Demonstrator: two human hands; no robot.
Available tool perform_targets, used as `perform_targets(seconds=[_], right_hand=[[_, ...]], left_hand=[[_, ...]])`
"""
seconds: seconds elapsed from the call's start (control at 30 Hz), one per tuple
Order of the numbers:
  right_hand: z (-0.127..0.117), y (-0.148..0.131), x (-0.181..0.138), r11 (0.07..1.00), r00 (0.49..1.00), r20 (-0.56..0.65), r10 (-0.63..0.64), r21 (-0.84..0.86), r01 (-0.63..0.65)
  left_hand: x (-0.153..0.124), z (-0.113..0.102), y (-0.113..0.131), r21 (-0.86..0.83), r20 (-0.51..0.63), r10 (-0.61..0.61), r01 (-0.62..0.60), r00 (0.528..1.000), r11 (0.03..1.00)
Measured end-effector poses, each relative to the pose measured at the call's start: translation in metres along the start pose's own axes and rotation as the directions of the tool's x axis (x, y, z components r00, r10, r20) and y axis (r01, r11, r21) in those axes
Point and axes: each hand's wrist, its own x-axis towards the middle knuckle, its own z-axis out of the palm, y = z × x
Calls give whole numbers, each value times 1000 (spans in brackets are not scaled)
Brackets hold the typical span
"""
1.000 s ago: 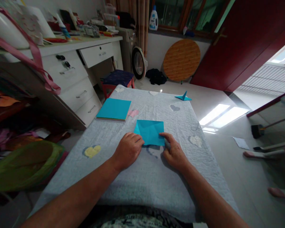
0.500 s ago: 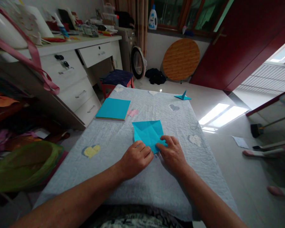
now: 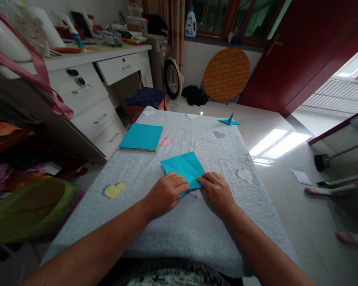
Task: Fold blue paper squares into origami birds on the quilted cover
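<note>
As left hand holds blue paper | right hand grips right edge

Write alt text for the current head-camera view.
A person's left hand and right hand touch a creased blue paper sheet on a heart-patterned tablecloth. Beyond lie a paper stack topped in blue, left, and a small folded blue paper shape, far right. Behind, a washing machine has its door open.

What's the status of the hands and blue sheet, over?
Left hand, right hand: both touching blue sheet. Sheet creased, on tablecloth. Paper stack, folded blue piece: both apart from hands.
</note>
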Motion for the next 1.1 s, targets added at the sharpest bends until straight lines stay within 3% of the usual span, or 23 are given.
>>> perform_targets(seconds=[0.17,0.3,0.5,0.73,0.93,1.1], right_hand=[[-7,2,-4,947,977,34,210,243,-212],[-15,3,-6,860,920,55,388,337,-383],[-18,8,-5,898,963,119,240,349,-267],[-9,19,-6,903,963,129,236,336,-266],[-9,22,-2,864,943,159,293,377,-333],[-8,23,0,836,924,191,332,395,-382]], left_hand=[[1,5,10,164,78,59,-71,995,984],[1,8,13,142,147,48,-69,988,987],[1,7,13,-111,79,-132,141,988,984],[1,6,12,-338,36,-292,286,956,896],[4,1,14,-396,60,-429,416,901,819],[4,0,11,-314,67,-526,518,848,796]])
